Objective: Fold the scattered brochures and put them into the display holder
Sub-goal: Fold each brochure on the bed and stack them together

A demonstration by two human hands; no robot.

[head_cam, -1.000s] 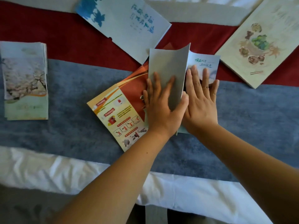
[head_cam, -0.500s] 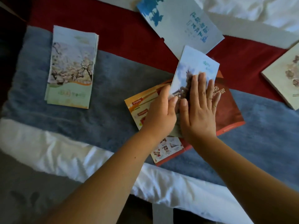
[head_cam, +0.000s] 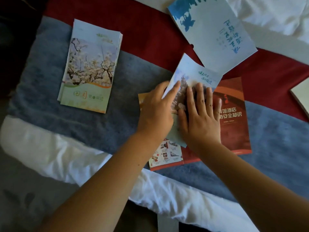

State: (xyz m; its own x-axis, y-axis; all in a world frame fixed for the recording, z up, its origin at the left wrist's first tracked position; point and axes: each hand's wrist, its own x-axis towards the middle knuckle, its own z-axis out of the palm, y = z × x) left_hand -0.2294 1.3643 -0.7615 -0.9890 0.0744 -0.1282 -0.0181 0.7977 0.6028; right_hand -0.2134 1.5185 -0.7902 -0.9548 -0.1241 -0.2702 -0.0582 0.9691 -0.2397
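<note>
A folded pale-blue brochure (head_cam: 197, 71) with a pagoda picture lies on an open red and orange safety brochure (head_cam: 234, 124) on the bed. My right hand (head_cam: 200, 114) presses flat on the folded brochure with its fingers spread. At the folded brochure's left edge is my left hand (head_cam: 155, 109), thumb on top and fingers at the edge, pinching it; this part is blurred. A stack of folded blossom brochures (head_cam: 90, 67) lies to the left. No display holder is in view.
A large white and blue brochure (head_cam: 214, 30) lies unfolded at the top. The corner of a beige booklet (head_cam: 301, 96) shows at the right edge. Everything rests on a grey and red bed runner (head_cam: 117, 128) over white bedding (head_cam: 50, 151).
The grey flap was folded down, so the brochure now shows its pagoda cover. My left hand moved from flat on the flap to the left edge. The view shifted left.
</note>
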